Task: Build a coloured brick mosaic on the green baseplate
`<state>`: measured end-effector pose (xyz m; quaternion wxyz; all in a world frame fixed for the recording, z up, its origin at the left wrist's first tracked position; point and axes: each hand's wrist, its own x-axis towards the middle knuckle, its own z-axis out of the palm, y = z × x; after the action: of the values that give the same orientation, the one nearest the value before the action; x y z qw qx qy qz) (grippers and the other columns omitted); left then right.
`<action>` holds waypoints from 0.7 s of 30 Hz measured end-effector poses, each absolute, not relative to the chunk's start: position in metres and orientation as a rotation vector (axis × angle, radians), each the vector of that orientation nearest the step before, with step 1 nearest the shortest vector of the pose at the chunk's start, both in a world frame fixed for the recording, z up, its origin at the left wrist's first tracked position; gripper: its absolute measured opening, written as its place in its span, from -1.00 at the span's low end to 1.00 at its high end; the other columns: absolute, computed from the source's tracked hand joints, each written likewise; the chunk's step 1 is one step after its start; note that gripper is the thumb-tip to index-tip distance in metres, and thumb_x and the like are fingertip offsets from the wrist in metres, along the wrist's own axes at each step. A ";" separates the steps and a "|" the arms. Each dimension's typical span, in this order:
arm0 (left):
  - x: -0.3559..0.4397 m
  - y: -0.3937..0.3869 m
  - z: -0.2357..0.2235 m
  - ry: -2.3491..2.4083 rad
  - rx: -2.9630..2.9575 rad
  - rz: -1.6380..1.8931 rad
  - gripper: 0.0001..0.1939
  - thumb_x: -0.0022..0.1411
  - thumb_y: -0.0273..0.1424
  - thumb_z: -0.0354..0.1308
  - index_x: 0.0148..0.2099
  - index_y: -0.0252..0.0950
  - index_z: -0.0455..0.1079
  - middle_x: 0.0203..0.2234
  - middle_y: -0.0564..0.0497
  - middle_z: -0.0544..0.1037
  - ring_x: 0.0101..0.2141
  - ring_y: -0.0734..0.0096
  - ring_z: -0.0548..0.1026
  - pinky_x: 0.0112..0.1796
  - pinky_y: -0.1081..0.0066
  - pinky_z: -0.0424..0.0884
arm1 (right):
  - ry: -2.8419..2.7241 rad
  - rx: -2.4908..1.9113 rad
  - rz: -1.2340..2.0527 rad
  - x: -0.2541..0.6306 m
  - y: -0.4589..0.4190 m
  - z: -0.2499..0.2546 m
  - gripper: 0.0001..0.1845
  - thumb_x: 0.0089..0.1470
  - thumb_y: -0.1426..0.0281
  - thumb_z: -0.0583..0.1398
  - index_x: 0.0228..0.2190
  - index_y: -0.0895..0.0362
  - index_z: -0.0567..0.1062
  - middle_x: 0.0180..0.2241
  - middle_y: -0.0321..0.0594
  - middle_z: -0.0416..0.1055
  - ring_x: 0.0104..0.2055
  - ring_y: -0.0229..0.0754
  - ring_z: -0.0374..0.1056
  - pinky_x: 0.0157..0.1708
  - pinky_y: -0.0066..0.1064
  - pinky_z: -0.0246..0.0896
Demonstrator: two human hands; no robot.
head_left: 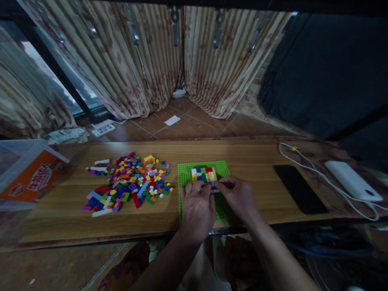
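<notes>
A green studded baseplate (224, 166) lies on the table in front of me. On it sits a small multicoloured patch of building bricks (203, 174), with white, blue, yellow, red and green ones. My left hand (198, 206) rests over the near left part of the patch, its fingers curled down onto the bricks. From the right, my right hand (238, 196) reaches in with thumb and forefinger closed at the patch's near right corner. Both sets of fingertips nearly meet there, and they hide part of the bricks.
A wide heap of loose bricks (130, 178) spreads left of the baseplate on the wooden table (251, 153). Beyond it stands a clear plastic box (21, 151) with an orange label. To the right lie a black phone (300, 189), a white power bank (353, 180) and a white cable (325, 173).
</notes>
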<state>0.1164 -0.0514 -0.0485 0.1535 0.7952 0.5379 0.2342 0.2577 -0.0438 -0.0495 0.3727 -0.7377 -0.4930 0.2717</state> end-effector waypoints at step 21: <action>0.114 -0.051 -0.048 1.505 2.395 0.582 -0.74 0.27 -0.39 0.01 -0.03 -0.24 0.40 -0.16 -0.08 0.45 -0.11 0.14 0.36 0.04 0.00 0.17 | -1.307 -1.915 0.683 0.258 -0.031 -0.063 -0.68 -0.03 0.15 0.21 -0.39 0.15 0.54 -0.42 -0.15 0.54 -0.37 -0.12 0.43 -0.33 -0.31 0.24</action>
<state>0.1144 -0.0507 -0.0485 0.1264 0.8227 0.5168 0.2000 0.2576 -0.0311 -0.0631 0.3543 -0.7409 -0.5057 0.2641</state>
